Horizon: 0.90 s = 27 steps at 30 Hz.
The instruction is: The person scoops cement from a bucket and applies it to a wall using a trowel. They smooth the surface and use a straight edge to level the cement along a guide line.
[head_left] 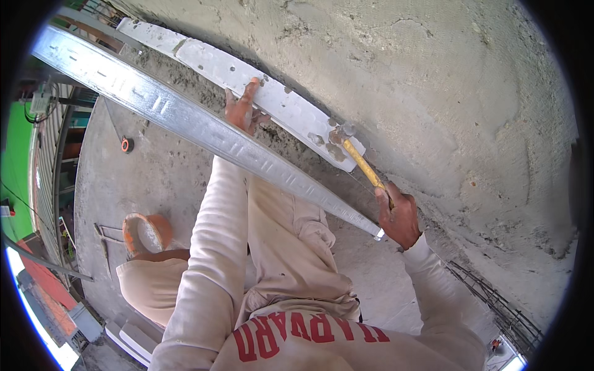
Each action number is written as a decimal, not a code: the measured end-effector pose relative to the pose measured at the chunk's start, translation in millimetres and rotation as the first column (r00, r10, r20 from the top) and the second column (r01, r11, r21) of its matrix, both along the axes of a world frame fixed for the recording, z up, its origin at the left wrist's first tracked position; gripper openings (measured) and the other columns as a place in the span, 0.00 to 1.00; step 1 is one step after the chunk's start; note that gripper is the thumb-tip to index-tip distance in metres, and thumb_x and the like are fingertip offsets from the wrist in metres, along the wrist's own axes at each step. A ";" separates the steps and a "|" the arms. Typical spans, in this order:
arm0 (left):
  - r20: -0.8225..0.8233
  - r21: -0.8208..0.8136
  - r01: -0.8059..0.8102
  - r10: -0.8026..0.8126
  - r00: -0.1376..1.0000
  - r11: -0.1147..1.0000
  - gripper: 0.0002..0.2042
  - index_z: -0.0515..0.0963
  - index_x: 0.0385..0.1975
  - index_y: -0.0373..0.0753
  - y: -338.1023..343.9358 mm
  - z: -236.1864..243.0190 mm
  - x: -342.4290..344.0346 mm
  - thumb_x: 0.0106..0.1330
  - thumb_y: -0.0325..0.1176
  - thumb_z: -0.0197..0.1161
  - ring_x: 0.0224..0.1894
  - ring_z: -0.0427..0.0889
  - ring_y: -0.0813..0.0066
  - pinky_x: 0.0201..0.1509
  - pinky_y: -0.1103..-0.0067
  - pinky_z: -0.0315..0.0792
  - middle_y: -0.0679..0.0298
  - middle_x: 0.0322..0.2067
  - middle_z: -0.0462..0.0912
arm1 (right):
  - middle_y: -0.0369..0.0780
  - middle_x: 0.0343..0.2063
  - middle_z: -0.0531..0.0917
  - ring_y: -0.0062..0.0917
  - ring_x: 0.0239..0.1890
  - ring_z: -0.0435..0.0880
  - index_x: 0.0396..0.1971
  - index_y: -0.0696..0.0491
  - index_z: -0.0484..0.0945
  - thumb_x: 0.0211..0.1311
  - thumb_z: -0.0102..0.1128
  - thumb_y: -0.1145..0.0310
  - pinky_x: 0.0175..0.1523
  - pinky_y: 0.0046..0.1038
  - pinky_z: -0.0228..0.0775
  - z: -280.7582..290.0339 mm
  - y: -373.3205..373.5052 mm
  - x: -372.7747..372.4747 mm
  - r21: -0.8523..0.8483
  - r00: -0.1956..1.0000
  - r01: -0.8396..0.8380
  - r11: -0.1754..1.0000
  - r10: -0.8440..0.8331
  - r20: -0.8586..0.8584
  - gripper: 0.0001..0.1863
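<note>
A row of pale grey-white blocks (pixel 235 71) lies in rough mortar along the foot of a plastered wall. My right hand (pixel 401 213) is closed round the yellow handle of a hammer (pixel 365 164). The hammer's head is at the near right end of the row, by the block's upper edge; whether it touches is hard to tell. Against the side of the blocks rests my left hand (pixel 243 110), fingers spread, one reaching onto the top face. A long silver metal channel (pixel 204 127) slants across the view, passing over my left forearm.
An orange bucket (pixel 159 230) with grey residue stands at left, near another person's pale sleeve or clothing (pixel 148 278). A small orange-black roll (pixel 127 145) lies on the concrete floor (pixel 179 161). Steel rebar (pixel 495 300) runs along the lower right. The rough wall (pixel 458 111) bounds the right side.
</note>
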State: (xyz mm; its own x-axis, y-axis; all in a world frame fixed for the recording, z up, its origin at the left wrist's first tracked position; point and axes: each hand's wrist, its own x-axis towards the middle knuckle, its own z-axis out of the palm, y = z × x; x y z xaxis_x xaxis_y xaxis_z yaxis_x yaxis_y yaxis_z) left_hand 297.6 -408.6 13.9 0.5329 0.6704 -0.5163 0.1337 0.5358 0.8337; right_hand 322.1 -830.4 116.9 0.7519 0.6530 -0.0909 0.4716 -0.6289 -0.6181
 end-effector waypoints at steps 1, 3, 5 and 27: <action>-0.007 0.005 0.008 -0.008 1.000 1.000 0.64 0.25 0.84 0.38 1.5 -1.4 0.9 0.68 0.50 0.77 0.51 0.90 0.49 0.48 0.60 0.90 0.40 0.66 0.76 | 0.47 0.18 0.77 0.34 0.17 0.80 0.48 0.62 0.81 0.78 0.62 0.69 0.26 0.35 0.68 2.6 1.2 -1.9 0.030 0.998 0.027 0.999 -0.025 -0.066 0.11; -0.022 0.014 0.021 -0.021 1.000 1.000 0.63 0.27 0.84 0.37 5.0 -4.3 3.2 0.68 0.50 0.77 0.50 0.90 0.49 0.48 0.60 0.90 0.40 0.65 0.77 | 0.48 0.17 0.77 0.39 0.16 0.80 0.47 0.62 0.82 0.77 0.64 0.70 0.25 0.37 0.69 3.9 5.9 -6.1 0.150 0.994 0.073 0.986 -0.060 -0.087 0.10; -0.023 -0.002 0.030 -0.030 0.999 1.000 0.62 0.27 0.84 0.37 4.4 -5.1 5.1 0.70 0.49 0.76 0.54 0.89 0.48 0.48 0.60 0.91 0.43 0.68 0.75 | 0.48 0.16 0.76 0.37 0.15 0.79 0.44 0.61 0.82 0.77 0.64 0.70 0.24 0.36 0.68 -9.7 5.2 -5.4 0.092 0.998 0.066 0.994 -0.067 0.008 0.09; -0.163 0.223 -0.001 0.038 0.986 0.975 0.67 0.34 0.86 0.44 5.4 -12.5 2.2 0.59 0.58 0.81 0.75 0.73 0.48 0.81 0.69 0.65 0.41 0.75 0.70 | 0.37 0.46 0.87 0.24 0.42 0.84 0.59 0.58 0.80 0.74 0.65 0.70 0.52 0.31 0.77 9.1 263.8 96.6 0.168 0.933 -0.345 0.924 0.357 -0.051 0.18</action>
State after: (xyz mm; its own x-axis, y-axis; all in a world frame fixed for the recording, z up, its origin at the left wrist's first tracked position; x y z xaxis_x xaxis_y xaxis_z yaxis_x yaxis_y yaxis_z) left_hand 299.8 -403.2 1.4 0.4385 0.7871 -0.4337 0.2710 0.3443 0.8989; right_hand 418.7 -566.6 126.0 0.4662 0.8845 -0.0181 0.5904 -0.3263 -0.7382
